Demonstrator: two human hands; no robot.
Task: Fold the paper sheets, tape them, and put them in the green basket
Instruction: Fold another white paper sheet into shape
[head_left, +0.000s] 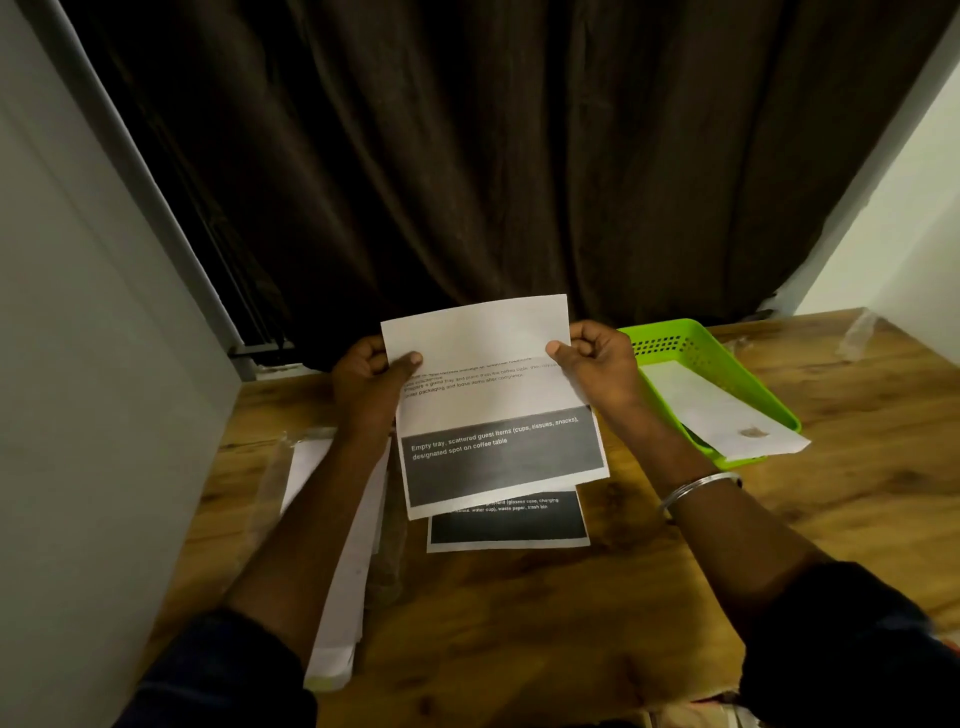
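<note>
Left of the printed sheet (483, 405) held up over the wooden table (519, 634), a pile of white papers (340, 582) lies flat on the wood, partly under the left forearm. At the sheet's left edge the left hand (366, 382) pinches it, thumb on the front and fingers curled behind. The sheet's top part appears folded forward, its blank side covering some lines of text, with a dark band of white lettering lower down. Just below the sheet, a second printed page (509, 525) lies on the table, partly covered by it. At the sheet's right edge the right hand (597, 364) pinches it the same way, a metal bangle (698, 488) on that wrist. Right of the sheet, the green basket (696, 348) sits on the table holding a folded white paper (722, 410), one end poking over the near rim.
</note>
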